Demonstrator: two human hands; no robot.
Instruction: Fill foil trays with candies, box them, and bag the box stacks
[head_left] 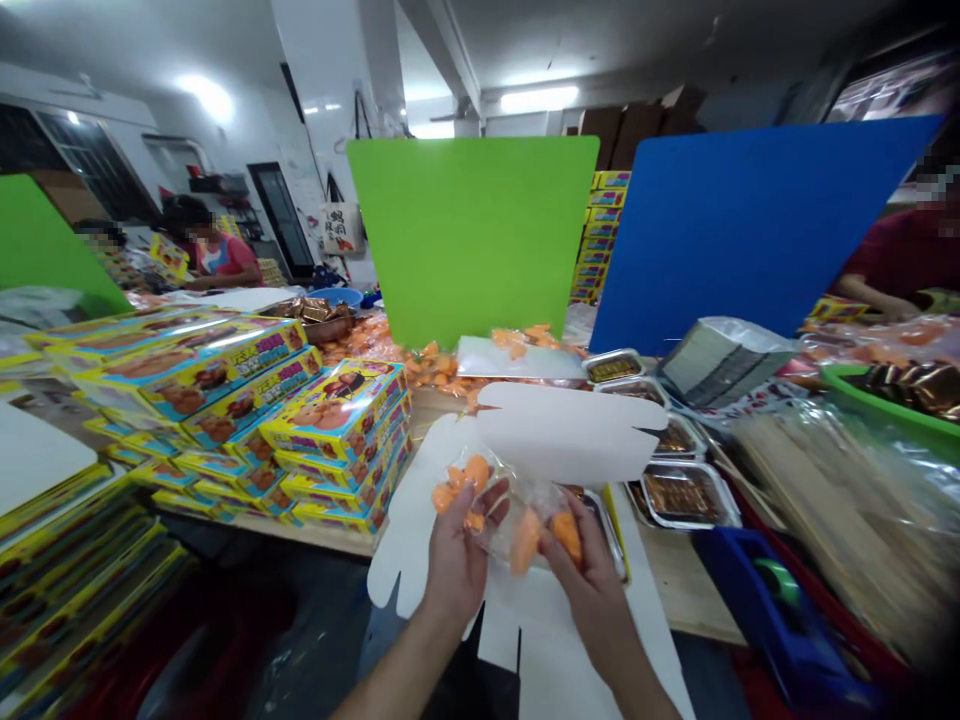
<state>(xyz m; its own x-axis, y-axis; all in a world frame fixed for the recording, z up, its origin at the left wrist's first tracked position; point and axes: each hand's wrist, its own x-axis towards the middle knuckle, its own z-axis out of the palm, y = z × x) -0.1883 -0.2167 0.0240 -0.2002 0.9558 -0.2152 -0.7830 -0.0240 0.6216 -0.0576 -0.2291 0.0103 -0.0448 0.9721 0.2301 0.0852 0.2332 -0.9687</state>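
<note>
a green panel stands at twelve o'clock, a blue panel at two; toward ten, a printed tote bag hangs and a dark-framed door shows.

Chinese lettering, not clearly legible, on tote bag and yellow boxes.

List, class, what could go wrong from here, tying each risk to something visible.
1. The left hand and right hand hold clear, crinkled plastic packaging with small orange pieces inside; a slipping grip might drop it.
2. The broad white cardboard flap just beyond the hands could get bent if knocked.
3. The stacked yellow-and-blue printed cardboard boxes sit near the pale wooden table's front edge; a stray elbow might topple some.
</note>
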